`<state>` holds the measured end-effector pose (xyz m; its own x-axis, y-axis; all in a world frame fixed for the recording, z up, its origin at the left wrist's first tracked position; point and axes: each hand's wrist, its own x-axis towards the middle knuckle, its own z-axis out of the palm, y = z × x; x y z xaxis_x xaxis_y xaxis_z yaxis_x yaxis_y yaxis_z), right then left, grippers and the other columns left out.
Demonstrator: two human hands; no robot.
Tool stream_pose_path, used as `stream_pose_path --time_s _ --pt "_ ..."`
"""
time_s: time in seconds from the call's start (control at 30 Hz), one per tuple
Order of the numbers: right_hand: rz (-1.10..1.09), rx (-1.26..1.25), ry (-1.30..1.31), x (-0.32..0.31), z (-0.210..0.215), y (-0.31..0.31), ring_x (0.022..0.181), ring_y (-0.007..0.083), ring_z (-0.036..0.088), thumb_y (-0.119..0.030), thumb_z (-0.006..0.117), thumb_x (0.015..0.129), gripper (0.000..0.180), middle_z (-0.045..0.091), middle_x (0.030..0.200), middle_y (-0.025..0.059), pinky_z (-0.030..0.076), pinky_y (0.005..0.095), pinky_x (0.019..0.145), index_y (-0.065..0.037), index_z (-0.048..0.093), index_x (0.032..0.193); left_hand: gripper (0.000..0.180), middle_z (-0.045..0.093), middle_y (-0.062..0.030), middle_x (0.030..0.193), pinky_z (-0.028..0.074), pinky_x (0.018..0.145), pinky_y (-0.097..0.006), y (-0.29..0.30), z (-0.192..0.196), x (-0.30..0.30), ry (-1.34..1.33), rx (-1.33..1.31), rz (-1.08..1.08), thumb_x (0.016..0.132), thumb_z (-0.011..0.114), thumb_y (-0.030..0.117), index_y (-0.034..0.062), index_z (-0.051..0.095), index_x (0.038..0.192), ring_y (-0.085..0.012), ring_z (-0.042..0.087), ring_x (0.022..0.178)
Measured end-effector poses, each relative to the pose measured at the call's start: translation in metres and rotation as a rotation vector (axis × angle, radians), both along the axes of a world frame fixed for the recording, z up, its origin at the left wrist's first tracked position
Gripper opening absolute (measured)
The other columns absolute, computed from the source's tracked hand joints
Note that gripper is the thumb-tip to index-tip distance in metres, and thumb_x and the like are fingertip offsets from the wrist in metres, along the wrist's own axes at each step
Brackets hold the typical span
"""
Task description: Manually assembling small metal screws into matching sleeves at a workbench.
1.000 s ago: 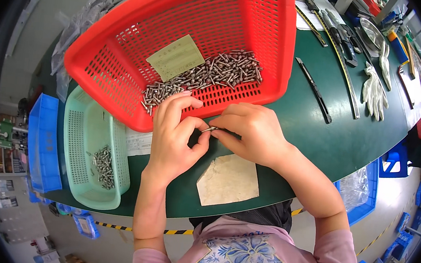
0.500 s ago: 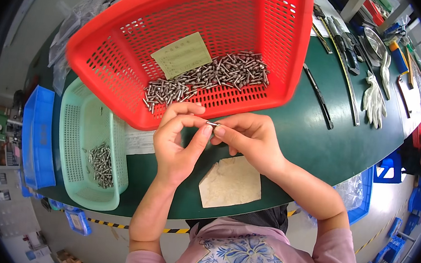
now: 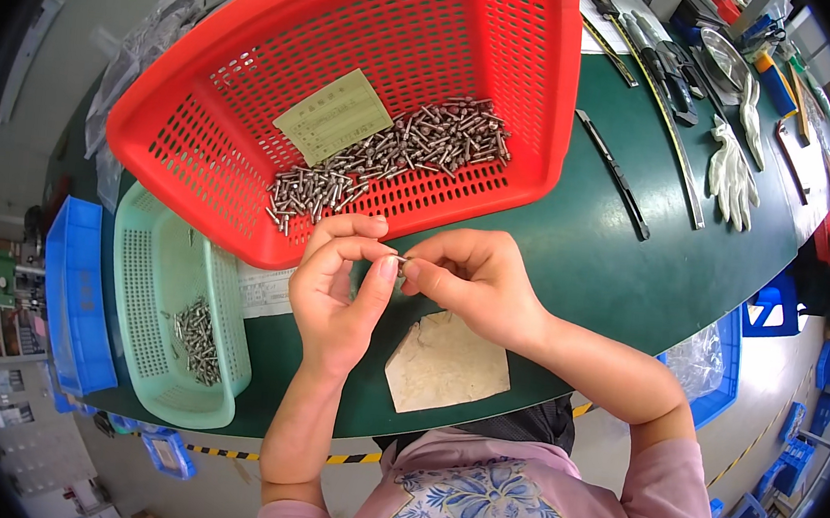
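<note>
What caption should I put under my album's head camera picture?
Left hand and right hand pinch one small metal piece near a red basket of metal pieces.

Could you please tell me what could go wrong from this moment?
The small, slim, silvery metal part is pinched between the bare left hand and the bare right hand, so it might slip. If it falls, it could land in the red, perforated plastic basket close by and be hard to find among the loose, silvery metal pieces there.
</note>
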<state>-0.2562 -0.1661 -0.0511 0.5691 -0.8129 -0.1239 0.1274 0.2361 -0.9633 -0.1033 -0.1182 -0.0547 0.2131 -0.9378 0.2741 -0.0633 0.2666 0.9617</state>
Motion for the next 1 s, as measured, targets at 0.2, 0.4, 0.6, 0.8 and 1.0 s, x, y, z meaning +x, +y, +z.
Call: stream_pose_path --time_s 0.2,0.4,0.6,0.8,1.0 --pt "0.055 -0.284 0.182 -0.002 0.010 -0.003 0.048 0.0060 0.049 -0.014 0.067 0.078 0.015 0.061 0.065 0.0030 0.039 0.0235 0.044 0.000 0.065 0.082 0.003 0.052 -0.0109 0.103 0.040 0.088 -0.032 0.000 0.001 0.009 -0.074 -0.014 -0.024 0.077 0.063 0.001 0.0002 0.061 0.079 -0.0186 0.051 0.100" --pt "0.042 -0.365 0.190 -0.005 0.006 -0.006 0.050 0.0004 0.040 -0.007 0.066 0.081 0.011 0.053 0.062 -0.0013 0.032 0.0200 0.044 0.003 0.063 0.083 0.007 0.053 -0.0126 0.110 0.040 0.090 -0.033 -0.006 0.010 0.011 -0.022 0.094 -0.059 0.076 0.064 0.002 -0.0012 0.064 0.083 -0.0199 0.052 0.101" --pt "-0.065 -0.284 0.184 -0.006 0.007 -0.009 0.050 -0.0007 0.039 -0.006 0.065 0.081 0.011 0.050 0.059 -0.0039 0.029 0.0191 0.044 0.004 0.062 0.082 0.016 0.058 -0.0103 0.097 0.043 0.082 -0.038 -0.058 0.014 0.014 -1.149 -0.091 0.301 0.068 0.073 0.011 0.0044 0.069 0.082 -0.0270 0.053 0.096" --pt "-0.129 -0.343 0.239 -0.006 0.007 -0.014 0.044 0.0089 0.049 -0.015 0.068 0.076 0.016 0.061 0.062 0.0062 0.038 0.0265 0.042 0.001 0.064 0.077 0.006 0.057 -0.0102 0.091 0.042 0.079 -0.041 -0.078 0.005 0.013 -1.342 -0.165 0.231 0.062 0.069 0.007 0.0021 0.066 0.063 -0.0285 0.052 0.093" --pt "-0.222 -0.393 0.345 -0.008 0.007 -0.019 0.045 0.0082 0.049 -0.017 0.067 0.078 0.018 0.059 0.059 0.0053 0.038 0.0260 0.044 0.001 0.063 0.076 0.004 0.058 -0.0087 0.095 0.046 0.078 -0.033 -0.055 0.007 0.005 -0.772 -0.077 0.214 0.071 0.065 0.000 0.0004 0.062 0.074 -0.0210 0.056 0.091"
